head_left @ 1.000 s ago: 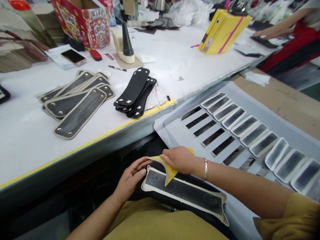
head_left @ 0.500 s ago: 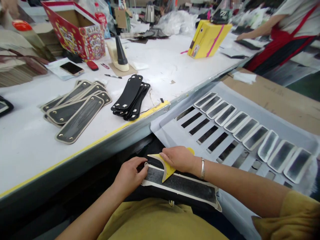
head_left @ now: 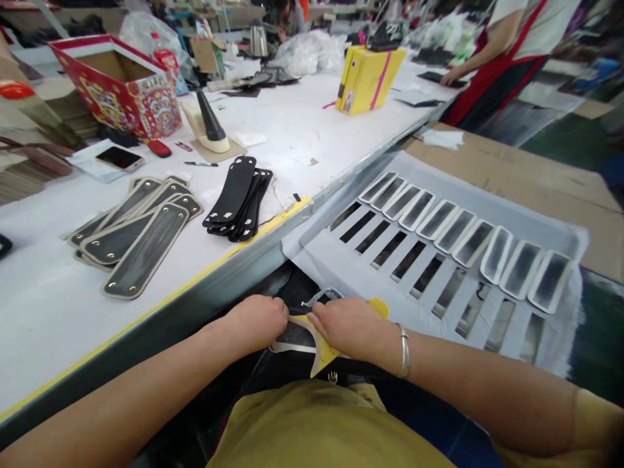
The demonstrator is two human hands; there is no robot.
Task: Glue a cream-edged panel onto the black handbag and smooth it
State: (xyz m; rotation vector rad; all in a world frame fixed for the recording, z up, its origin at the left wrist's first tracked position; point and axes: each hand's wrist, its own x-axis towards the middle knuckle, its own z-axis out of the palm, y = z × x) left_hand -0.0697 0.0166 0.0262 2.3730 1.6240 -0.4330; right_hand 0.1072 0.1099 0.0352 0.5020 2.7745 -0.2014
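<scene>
My left hand (head_left: 258, 320) is closed on the near end of a dark strip with a pale border (head_left: 292, 338) that lies on my lap. My right hand (head_left: 348, 325) presses a yellow curved scraper (head_left: 322, 351) down onto that strip; its fingers are closed over the tool. Most of the strip is hidden under my hands. A silver bangle (head_left: 403, 351) sits on my right wrist.
A grey sheet (head_left: 439, 188) to my right carries a row of several bordered strips (head_left: 439, 221) and dark slots. On the white table (head_left: 49, 312) lie a pile of bordered strips (head_left: 131, 234), a stack of black strips (head_left: 238, 198), a phone (head_left: 118, 158), a red box (head_left: 121, 88) and a yellow box (head_left: 368, 78). A person in a red apron (head_left: 492, 58) works at the far end.
The view tipped forward, so my hands sit closer to my body. My left hand closed into a tighter grip on the strip's end. The strip is now mostly covered.
</scene>
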